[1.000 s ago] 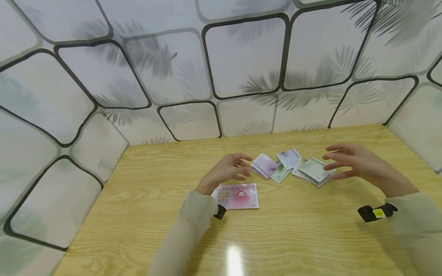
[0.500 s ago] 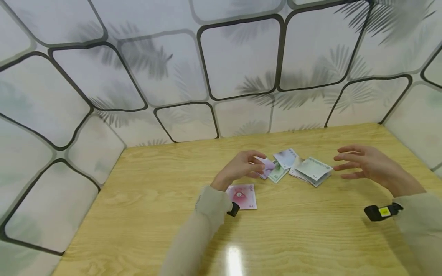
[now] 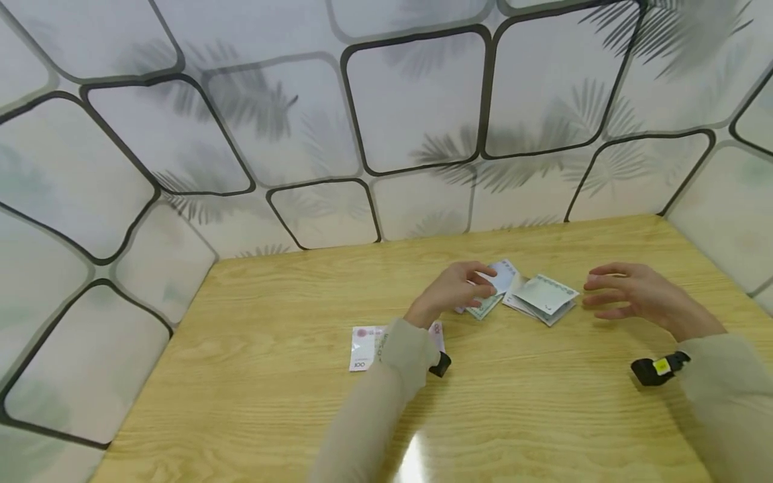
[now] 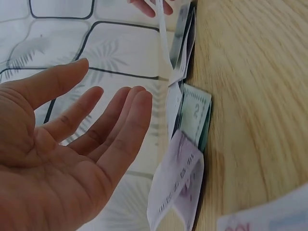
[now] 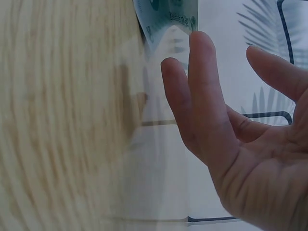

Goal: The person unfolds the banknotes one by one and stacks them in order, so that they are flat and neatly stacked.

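My left hand (image 3: 453, 292) hovers over the left part of a row of folded banknotes, fingers relaxed and holding nothing. Beneath it lies a folded purple banknote (image 4: 178, 178), mostly hidden in the head view. Beside that one are a green banknote (image 4: 195, 113) marked 2 and a bluish-purple banknote (image 3: 502, 276). A pale green folded banknote (image 3: 546, 294) tops the right end of the row. Just right of it my right hand (image 3: 643, 295) hangs in the air, loosely bent and without contact. Under my left forearm lies a flat pink 100 banknote (image 3: 364, 349), partly covered by the sleeve.
All the notes lie on a light wooden table (image 3: 266, 402). A patterned wall panel (image 3: 417, 100) rises behind the table, with further panels at its left and right sides. Black wrist cameras (image 3: 658, 369) sit at both cuffs.
My left hand has moved right, from left of the purple banknote to above it. More of the pink banknote's left end now shows. My right hand has shifted slightly; the notes lie as before.
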Demonstrator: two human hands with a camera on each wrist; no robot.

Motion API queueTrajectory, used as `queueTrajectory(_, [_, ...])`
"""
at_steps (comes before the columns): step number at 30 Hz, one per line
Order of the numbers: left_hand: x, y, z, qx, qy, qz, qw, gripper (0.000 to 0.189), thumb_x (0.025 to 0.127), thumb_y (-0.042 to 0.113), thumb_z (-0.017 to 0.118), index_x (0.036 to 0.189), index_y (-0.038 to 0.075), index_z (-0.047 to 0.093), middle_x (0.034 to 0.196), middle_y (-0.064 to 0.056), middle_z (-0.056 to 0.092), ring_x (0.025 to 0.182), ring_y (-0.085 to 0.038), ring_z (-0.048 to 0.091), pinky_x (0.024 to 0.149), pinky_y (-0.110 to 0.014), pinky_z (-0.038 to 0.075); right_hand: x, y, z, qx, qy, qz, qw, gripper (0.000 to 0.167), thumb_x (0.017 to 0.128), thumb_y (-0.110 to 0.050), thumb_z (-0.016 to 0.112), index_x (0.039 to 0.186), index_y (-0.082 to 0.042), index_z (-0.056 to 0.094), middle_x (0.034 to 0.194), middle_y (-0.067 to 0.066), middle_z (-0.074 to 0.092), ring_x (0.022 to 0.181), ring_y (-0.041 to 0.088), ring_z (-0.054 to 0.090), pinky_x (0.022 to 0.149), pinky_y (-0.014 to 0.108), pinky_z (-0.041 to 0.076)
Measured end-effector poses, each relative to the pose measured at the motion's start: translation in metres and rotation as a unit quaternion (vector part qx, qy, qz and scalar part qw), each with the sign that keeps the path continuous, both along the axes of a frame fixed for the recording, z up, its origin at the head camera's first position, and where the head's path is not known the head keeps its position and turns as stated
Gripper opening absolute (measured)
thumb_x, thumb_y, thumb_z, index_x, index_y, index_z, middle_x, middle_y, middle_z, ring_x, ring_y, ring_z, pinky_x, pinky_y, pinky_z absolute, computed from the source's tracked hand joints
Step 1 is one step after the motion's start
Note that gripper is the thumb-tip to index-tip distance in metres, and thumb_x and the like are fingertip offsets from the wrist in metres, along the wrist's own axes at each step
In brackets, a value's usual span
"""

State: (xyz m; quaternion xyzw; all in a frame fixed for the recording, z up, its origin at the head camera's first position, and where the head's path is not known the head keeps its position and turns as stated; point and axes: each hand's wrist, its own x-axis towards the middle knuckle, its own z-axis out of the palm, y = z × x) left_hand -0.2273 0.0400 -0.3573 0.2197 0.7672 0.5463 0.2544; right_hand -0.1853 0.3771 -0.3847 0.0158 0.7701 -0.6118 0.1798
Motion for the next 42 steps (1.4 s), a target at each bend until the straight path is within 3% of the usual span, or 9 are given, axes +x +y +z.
queueTrajectory(9, [0.0,0.029,-0.007,-0.036,0.042,-0.006,0.9985,0.037,0.098,0.012,0.068,0.133,0.002,0.063,0.125,-0.012,0.065,0.107,-0.016,0.062,0.088,-0.028,0.055,-0.001,-0.004,-0.006,-0.011,-0.017,0.005,0.9998,0.063,0.11,-0.017,0.047,0.147,0.021,0.014,0.104,-0.004,0.067,0.093,0.011,0.071,0.081,0.039,0.061])
queueTrajectory(16, [-0.003,0.052,-0.011,-0.062,0.084,-0.016,0.9944,0.037,0.096,0.014,0.071,0.131,0.004,0.065,0.128,-0.012,0.066,0.111,-0.014,0.061,0.081,-0.021,0.052,-0.002,-0.005,-0.004,-0.016,-0.025,-0.001,0.9996,0.064,0.109,-0.017,0.047,0.148,0.02,0.013,0.107,-0.003,0.066,0.093,0.011,0.071,0.082,0.04,0.061])
queueTrajectory(21, [-0.001,0.064,-0.01,-0.07,0.098,-0.009,0.9926,0.039,0.093,0.012,0.074,0.13,0.003,0.066,0.131,-0.015,0.064,0.116,-0.017,0.061,0.084,-0.02,0.051,-0.003,-0.006,-0.005,-0.021,-0.028,-0.006,0.9994,0.063,0.109,-0.018,0.049,0.147,0.019,0.017,0.106,-0.003,0.067,0.094,0.011,0.071,0.083,0.04,0.061])
queueTrajectory(28, [0.0,0.074,-0.013,-0.109,0.111,0.015,0.9877,0.041,0.089,0.016,0.079,0.127,0.009,0.069,0.13,-0.011,0.066,0.116,-0.017,0.061,0.089,-0.022,0.049,-0.003,-0.006,-0.006,-0.031,-0.028,-0.006,0.9991,0.06,0.109,-0.017,0.048,0.146,0.019,0.018,0.106,-0.002,0.067,0.094,0.012,0.071,0.083,0.041,0.061])
queueTrajectory(42, [0.0,0.083,-0.023,-0.17,0.141,0.004,0.9753,0.06,0.086,0.032,0.083,0.139,0.015,0.06,0.139,-0.006,0.059,0.123,-0.016,0.056,0.097,-0.025,0.048,-0.007,-0.011,-0.002,-0.02,-0.024,-0.007,0.9995,0.067,0.109,-0.02,0.05,0.15,0.019,0.014,0.109,0.0,0.065,0.095,0.013,0.071,0.084,0.041,0.061])
